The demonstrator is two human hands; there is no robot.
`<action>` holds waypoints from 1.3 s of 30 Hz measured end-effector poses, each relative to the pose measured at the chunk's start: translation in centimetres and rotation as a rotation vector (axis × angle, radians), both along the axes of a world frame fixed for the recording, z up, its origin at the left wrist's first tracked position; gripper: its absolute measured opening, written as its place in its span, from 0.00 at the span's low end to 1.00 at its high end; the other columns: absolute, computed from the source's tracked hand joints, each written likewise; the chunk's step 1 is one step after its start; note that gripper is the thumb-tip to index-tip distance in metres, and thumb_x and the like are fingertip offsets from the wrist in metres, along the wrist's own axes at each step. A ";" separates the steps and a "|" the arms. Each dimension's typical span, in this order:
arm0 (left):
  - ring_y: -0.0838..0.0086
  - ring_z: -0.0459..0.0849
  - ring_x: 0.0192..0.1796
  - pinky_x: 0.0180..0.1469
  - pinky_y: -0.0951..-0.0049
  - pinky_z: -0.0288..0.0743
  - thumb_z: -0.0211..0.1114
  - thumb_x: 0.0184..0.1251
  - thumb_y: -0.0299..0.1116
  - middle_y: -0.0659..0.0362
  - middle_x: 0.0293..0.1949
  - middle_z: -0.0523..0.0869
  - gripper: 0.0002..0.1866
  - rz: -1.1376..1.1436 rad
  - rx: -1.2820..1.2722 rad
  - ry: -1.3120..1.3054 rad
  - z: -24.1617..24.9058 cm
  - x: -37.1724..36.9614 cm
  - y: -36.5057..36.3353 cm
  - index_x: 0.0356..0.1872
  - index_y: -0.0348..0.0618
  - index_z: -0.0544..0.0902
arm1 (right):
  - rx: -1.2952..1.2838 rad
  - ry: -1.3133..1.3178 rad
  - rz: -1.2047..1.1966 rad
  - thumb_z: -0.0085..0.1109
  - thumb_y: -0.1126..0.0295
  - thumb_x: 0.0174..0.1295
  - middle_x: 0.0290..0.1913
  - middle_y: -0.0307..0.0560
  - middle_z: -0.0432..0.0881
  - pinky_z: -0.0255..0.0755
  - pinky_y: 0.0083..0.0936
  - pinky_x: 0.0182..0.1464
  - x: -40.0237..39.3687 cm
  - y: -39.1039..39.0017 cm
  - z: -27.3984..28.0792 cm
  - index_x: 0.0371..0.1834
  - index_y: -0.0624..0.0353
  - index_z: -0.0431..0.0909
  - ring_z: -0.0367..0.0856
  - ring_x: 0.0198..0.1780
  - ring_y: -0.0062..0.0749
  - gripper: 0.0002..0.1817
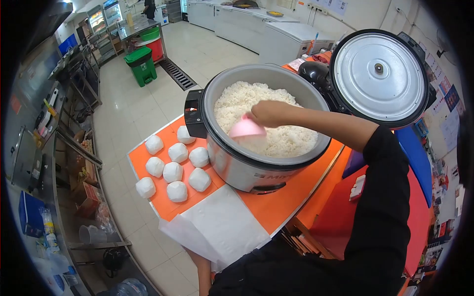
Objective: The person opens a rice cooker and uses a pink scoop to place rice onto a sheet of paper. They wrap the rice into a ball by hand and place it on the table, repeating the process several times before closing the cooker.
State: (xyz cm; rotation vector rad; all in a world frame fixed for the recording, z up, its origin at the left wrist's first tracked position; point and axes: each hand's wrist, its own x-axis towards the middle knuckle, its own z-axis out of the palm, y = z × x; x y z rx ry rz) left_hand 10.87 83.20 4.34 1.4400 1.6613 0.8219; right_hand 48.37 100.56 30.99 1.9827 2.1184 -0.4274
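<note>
Orange tabletop (276, 209) holds 9 white bundles (173, 172), indoors.

The person wears a black top (296, 274), dark and matt, with soft creases where the cloth gathers. Its right sleeve (382, 197) is loose and wide around the upper arm, narrowing to a hem just below the elbow. From that hem down, the slim right forearm (328, 122) is bare, as is the rounded right hand (269, 114), slightly blurred. A short stretch of bare left forearm (204, 276) shows beside black cloth; the left hand is mostly hidden.
</note>
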 end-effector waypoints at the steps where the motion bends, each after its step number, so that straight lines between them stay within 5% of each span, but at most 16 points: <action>1: 0.51 0.56 0.66 0.67 0.57 0.48 0.55 0.61 0.46 0.43 0.64 0.59 0.37 -0.001 0.000 0.000 -0.3 0.0 -0.3 0.65 0.34 0.56 | 0.017 0.036 0.019 0.34 0.57 0.66 0.36 0.62 0.80 0.70 0.44 0.44 -0.1 -0.8 -0.5 0.39 0.66 0.78 0.78 0.40 0.56 0.25; 2: 0.51 0.59 0.64 0.65 0.57 0.51 0.56 0.60 0.44 0.42 0.62 0.62 0.36 -0.030 0.015 0.000 -1.0 0.1 -0.5 0.64 0.34 0.57 | 0.018 0.034 0.020 0.34 0.57 0.66 0.36 0.62 0.80 0.70 0.44 0.44 0.1 -1.2 -0.4 0.39 0.66 0.78 0.78 0.40 0.56 0.25; 4: 0.51 0.62 0.62 0.63 0.58 0.55 0.57 0.59 0.42 0.42 0.60 0.65 0.35 -0.064 0.027 -0.001 -2.0 0.0 -0.9 0.64 0.34 0.58 | -0.256 0.132 -0.148 0.31 0.55 0.67 0.22 0.55 0.75 0.69 0.37 0.27 0.8 -2.4 0.0 0.28 0.67 0.75 0.74 0.21 0.41 0.27; 6: 0.52 0.66 0.59 0.60 0.57 0.57 0.57 0.58 0.40 0.43 0.55 0.71 0.34 -0.238 -0.029 0.151 -2.4 -0.3 -0.4 0.63 0.35 0.58 | -0.293 0.194 -0.223 0.31 0.54 0.68 0.20 0.49 0.72 0.65 0.33 0.23 1.3 -4.0 1.4 0.26 0.64 0.73 0.70 0.19 0.34 0.27; 10: 0.52 0.69 0.56 0.58 0.58 0.60 0.57 0.59 0.41 0.46 0.49 0.75 0.30 -0.033 -0.007 0.010 -1.1 0.7 -0.6 0.60 0.36 0.63 | -0.327 0.412 -0.433 0.31 0.50 0.69 0.17 0.35 0.61 0.55 0.21 0.17 2.2 -7.7 3.6 0.25 0.57 0.68 0.57 0.16 0.20 0.26; 11: 0.54 0.70 0.55 0.57 0.59 0.60 0.57 0.58 0.44 0.47 0.49 0.75 0.30 -0.126 0.043 0.202 -0.6 0.6 -0.6 0.58 0.36 0.66 | -0.305 0.432 -0.503 0.30 0.50 0.69 0.17 0.32 0.58 0.52 0.20 0.17 1.7 -8.2 4.1 0.25 0.55 0.68 0.54 0.16 0.19 0.24; 16: 0.59 0.75 0.48 0.52 0.62 0.66 0.62 0.53 0.51 0.50 0.44 0.77 0.28 -0.325 -0.080 0.506 1.8 1.3 0.8 0.46 0.36 0.75 | -0.305 0.605 -0.554 0.29 0.50 0.69 0.16 0.32 0.57 0.52 0.21 0.17 1.5 -7.4 1.9 0.24 0.53 0.66 0.54 0.16 0.19 0.23; 18: 0.60 0.78 0.40 0.44 0.63 0.70 0.66 0.49 0.50 0.50 0.37 0.79 0.25 -0.427 -0.256 0.415 1.7 1.8 1.7 0.39 0.36 0.77 | -0.376 0.656 -0.571 0.29 0.50 0.69 0.16 0.32 0.57 0.52 0.21 0.17 1.6 -5.9 0.5 0.23 0.53 0.65 0.54 0.16 0.19 0.23; 21: 0.61 0.80 0.35 0.38 0.65 0.73 0.67 0.50 0.44 0.50 0.32 0.80 0.20 -0.493 -0.140 0.323 1.3 2.3 1.8 0.33 0.35 0.76 | -0.361 0.642 -0.510 0.34 0.53 0.66 0.17 0.40 0.62 0.54 0.26 0.17 0.8 -4.8 0.5 0.25 0.57 0.65 0.56 0.16 0.23 0.20; 25: 0.64 0.80 0.39 0.40 0.66 0.73 0.64 0.52 0.39 0.47 0.35 0.81 0.18 -0.582 -0.313 0.103 1.8 2.2 2.4 0.35 0.33 0.76 | -0.510 0.731 -0.457 0.37 0.57 0.63 0.17 0.30 0.55 0.49 0.19 0.17 2.8 -5.8 1.9 0.21 0.50 0.61 0.51 0.16 0.16 0.15; 28: 0.66 0.82 0.39 0.40 0.67 0.73 0.62 0.55 0.37 0.45 0.38 0.82 0.16 -0.551 -0.365 -0.001 1.1 1.7 1.9 0.36 0.32 0.75 | -0.633 0.714 -0.429 0.38 0.57 0.63 0.17 0.25 0.52 0.45 0.15 0.17 5.0 -5.9 3.0 0.19 0.47 0.59 0.49 0.16 0.12 0.15; 31: 0.70 0.81 0.30 0.35 0.72 0.73 0.59 0.59 0.35 0.51 0.30 0.83 0.14 -0.456 0.090 0.018 -2.0 0.1 1.7 0.38 0.33 0.74 | -0.691 0.731 -0.558 0.38 0.59 0.63 0.17 0.25 0.53 0.44 0.13 0.16 6.4 -6.2 4.0 0.19 0.47 0.60 0.49 0.15 0.11 0.15; 32: 0.70 0.81 0.30 0.35 0.72 0.73 0.59 0.59 0.35 0.51 0.30 0.83 0.14 -0.448 0.090 0.017 -1.1 -0.2 1.7 0.38 0.33 0.74 | -0.614 0.776 -0.604 0.37 0.59 0.64 0.16 0.25 0.54 0.45 0.12 0.16 6.6 -6.6 4.4 0.20 0.48 0.61 0.50 0.15 0.10 0.14; 34: 0.76 0.77 0.27 0.30 0.75 0.70 0.58 0.62 0.36 0.56 0.26 0.80 0.13 -0.305 -0.301 -0.177 2.6 -1.0 1.8 0.38 0.34 0.74 | -0.542 0.819 -0.641 0.37 0.60 0.64 0.16 0.25 0.55 0.46 0.11 0.16 7.2 -7.2 4.6 0.21 0.49 0.63 0.50 0.15 0.10 0.14; 39: 0.83 0.73 0.25 0.25 0.79 0.64 0.58 0.63 0.33 0.61 0.22 0.78 0.09 -0.088 -0.029 -0.183 5.5 -4.0 0.2 0.38 0.38 0.74 | -0.226 1.035 -0.832 0.33 0.56 0.67 0.13 0.27 0.56 0.51 0.12 0.12 8.7 -5.9 3.1 0.21 0.51 0.64 0.53 0.11 0.12 0.19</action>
